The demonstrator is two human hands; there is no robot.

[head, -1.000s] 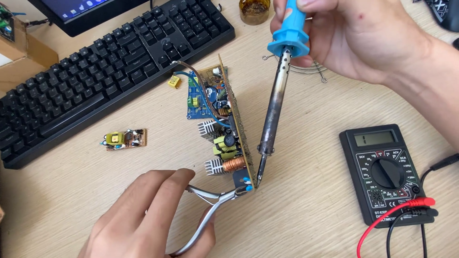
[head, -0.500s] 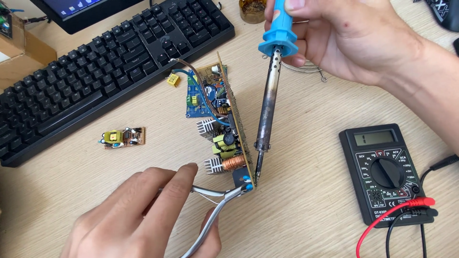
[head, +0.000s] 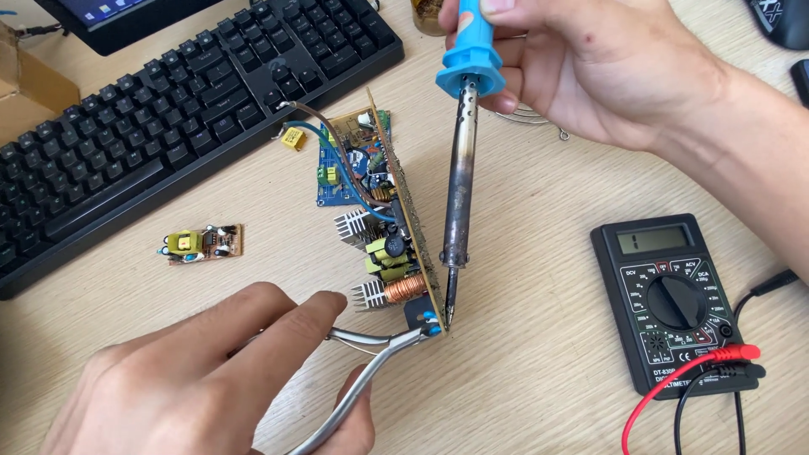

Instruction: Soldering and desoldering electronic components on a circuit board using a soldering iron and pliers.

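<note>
Wooden desk (head: 539, 253), keyboard (head: 168, 126) at rear, multimeter (head: 674, 303) to the right. Left hand (head: 211, 388) squeezes pliers (head: 371, 371), clamped on the lower corner of the board (head: 396, 227), which stands on edge. Right hand (head: 590, 67) grips the iron (head: 459, 168), tip touching that corner.

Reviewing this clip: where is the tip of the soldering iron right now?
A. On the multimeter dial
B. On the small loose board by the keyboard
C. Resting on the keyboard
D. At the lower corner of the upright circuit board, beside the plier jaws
D: the soldering iron, held in the right hand, has its tip at the lower corner of the circuit board, where the pliers in the left hand grip a component.
</note>
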